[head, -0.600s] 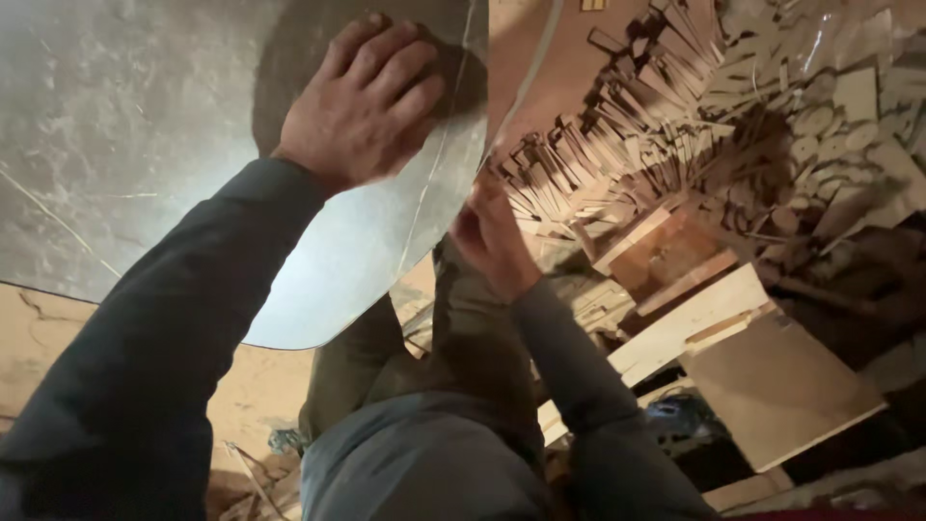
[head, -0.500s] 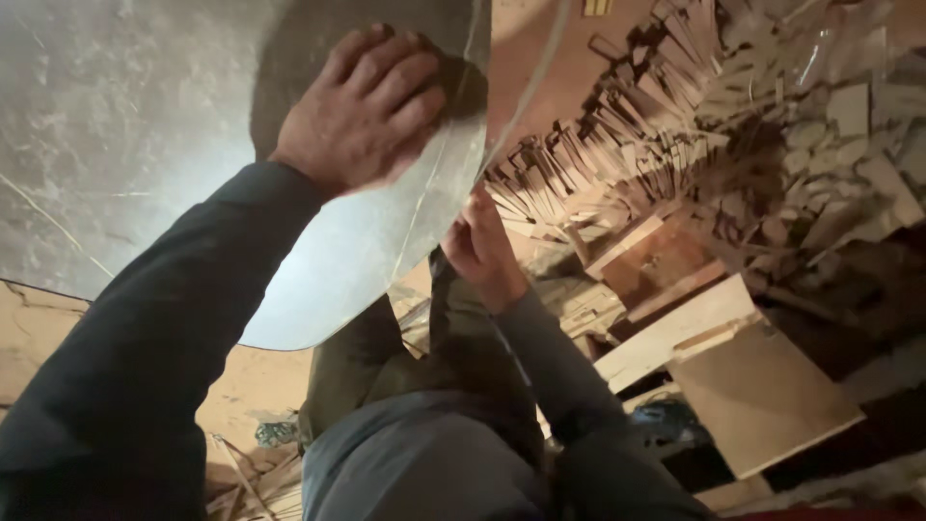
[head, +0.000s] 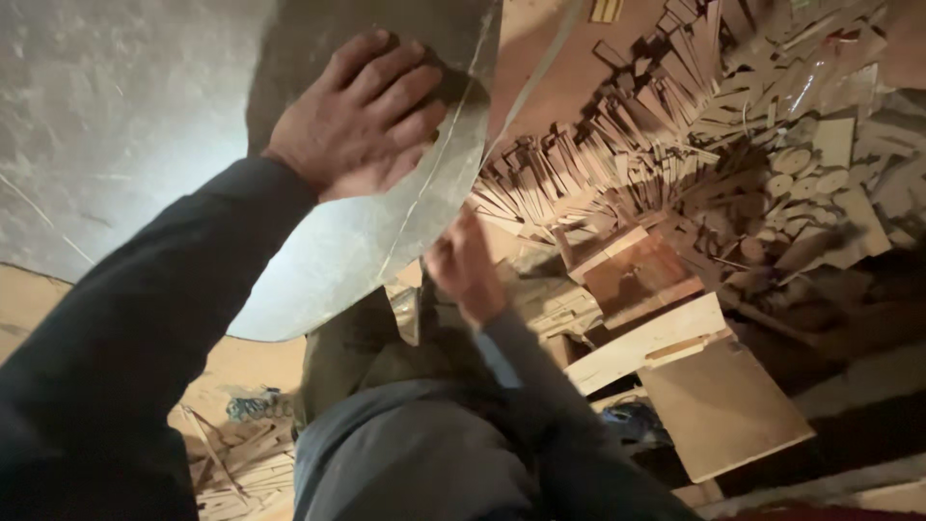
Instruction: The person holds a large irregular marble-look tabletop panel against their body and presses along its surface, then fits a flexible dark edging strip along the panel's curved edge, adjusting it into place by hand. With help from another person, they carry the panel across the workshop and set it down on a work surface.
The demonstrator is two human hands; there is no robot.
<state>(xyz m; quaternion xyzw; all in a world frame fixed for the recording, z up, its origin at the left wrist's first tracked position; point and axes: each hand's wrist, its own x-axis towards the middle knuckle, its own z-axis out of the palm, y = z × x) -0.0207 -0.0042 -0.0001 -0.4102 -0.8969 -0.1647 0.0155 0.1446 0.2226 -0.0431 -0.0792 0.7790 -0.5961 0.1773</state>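
The left hand (head: 362, 111) lies flat on the round panel (head: 145, 145). At its four o'clock the right hand (head: 463, 265) sits below the panel's edge, possibly touching it. Wood offcuts (head: 694, 125) lie at two o'clock, a flat board (head: 723, 405) at five.

A heap of thin wooden strips (head: 617, 145) fans across the upper middle of the frame, with small round wooden discs (head: 796, 174) scattered at its upper right. Below it, right of centre, sits an open wooden box (head: 637, 275), a pale plank (head: 646, 342) just beneath it, and a flat square board (head: 723, 405) lower right. More wood scraps (head: 241, 453) lie at the lower left.
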